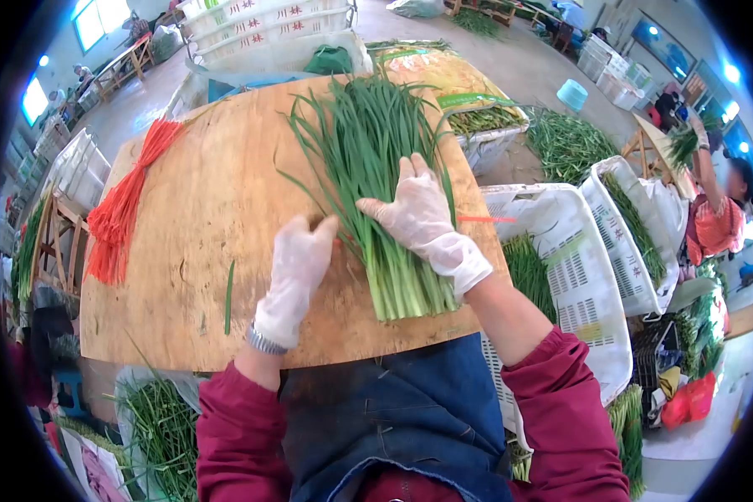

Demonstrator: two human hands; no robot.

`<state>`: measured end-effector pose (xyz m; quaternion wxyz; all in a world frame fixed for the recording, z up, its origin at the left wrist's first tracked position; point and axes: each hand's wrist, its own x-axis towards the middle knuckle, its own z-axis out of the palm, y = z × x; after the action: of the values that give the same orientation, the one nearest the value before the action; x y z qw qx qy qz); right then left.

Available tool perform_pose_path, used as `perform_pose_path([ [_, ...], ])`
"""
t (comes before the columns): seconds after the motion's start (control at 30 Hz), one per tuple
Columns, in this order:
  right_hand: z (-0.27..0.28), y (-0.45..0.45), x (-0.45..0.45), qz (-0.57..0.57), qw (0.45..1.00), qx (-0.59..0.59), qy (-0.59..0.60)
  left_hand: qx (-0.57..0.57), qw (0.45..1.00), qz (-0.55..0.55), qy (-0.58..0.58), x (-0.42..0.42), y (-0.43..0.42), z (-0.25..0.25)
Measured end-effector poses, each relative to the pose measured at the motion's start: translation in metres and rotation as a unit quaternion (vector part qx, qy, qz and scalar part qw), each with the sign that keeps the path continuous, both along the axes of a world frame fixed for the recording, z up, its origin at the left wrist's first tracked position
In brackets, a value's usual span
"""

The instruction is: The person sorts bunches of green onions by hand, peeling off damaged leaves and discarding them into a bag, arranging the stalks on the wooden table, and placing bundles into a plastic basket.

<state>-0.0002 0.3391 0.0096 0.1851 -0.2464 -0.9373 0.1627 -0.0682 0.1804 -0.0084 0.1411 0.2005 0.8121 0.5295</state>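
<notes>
A thick bundle of Chinese chives (376, 167) lies on the wooden board (201, 226), leaf tips away from me and pale stem ends near the front edge. My right hand (422, 209), in a thin whitish glove, rests flat on the bundle with its thumb spread. Left of the stems, my gloved left hand (299, 259) has curled fingers, apparently pinching one end of a red tie. The other end of the red tie (487, 219) sticks out right of the bundle; its middle is hidden beneath the chives.
A bunch of red ties (134, 201) lies at the board's left. One loose leaf (229, 297) is near the front. White crates (573, 276) with greens stand at the right, stacked crates (268, 33) behind. A co-worker (715, 213) holds greens at far right.
</notes>
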Motion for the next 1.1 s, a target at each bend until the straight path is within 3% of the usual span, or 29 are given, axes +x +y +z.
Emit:
perform_pose_path([
  [0.07,0.0,-0.01,-0.002,-0.021,1.0,0.0,-0.017,-0.011,0.999,-0.026,-0.044,0.019,-0.006,0.004],
  [0.1,-0.003,-0.011,-0.003,-0.03,0.999,-0.001,-0.023,-0.024,0.994,-0.052,0.092,0.022,-0.004,-0.013],
  [0.27,0.005,-0.006,0.006,-0.014,1.0,-0.006,0.018,-0.045,0.997,0.007,0.055,0.035,0.006,0.006],
  [0.37,0.006,-0.004,0.008,-0.001,0.998,0.026,0.063,-0.024,0.992,-0.022,0.118,0.033,0.005,-0.001],
  [0.53,0.002,-0.007,0.0,0.002,1.0,-0.026,-0.011,-0.011,0.984,-0.151,0.091,0.028,0.013,0.0],
  [0.57,0.009,-0.008,0.001,-0.003,0.999,-0.032,-0.025,-0.011,0.987,-0.153,0.048,0.029,0.013,0.013],
  [0.7,0.034,-0.009,0.008,-0.028,0.997,-0.039,-0.053,-0.025,0.99,-0.098,0.097,-0.005,0.002,-0.017],
  [0.77,0.029,-0.007,0.007,-0.033,0.999,-0.03,-0.009,0.07,0.997,-0.013,-0.031,0.002,0.002,-0.016],
  [0.87,0.028,-0.004,0.009,-0.015,0.996,-0.075,-0.042,0.08,0.989,-0.127,-0.007,-0.006,0.003,-0.042],
  [1.1,0.036,0.01,0.017,0.001,0.994,-0.106,0.035,0.037,0.993,-0.048,-0.099,-0.001,-0.007,-0.02],
])
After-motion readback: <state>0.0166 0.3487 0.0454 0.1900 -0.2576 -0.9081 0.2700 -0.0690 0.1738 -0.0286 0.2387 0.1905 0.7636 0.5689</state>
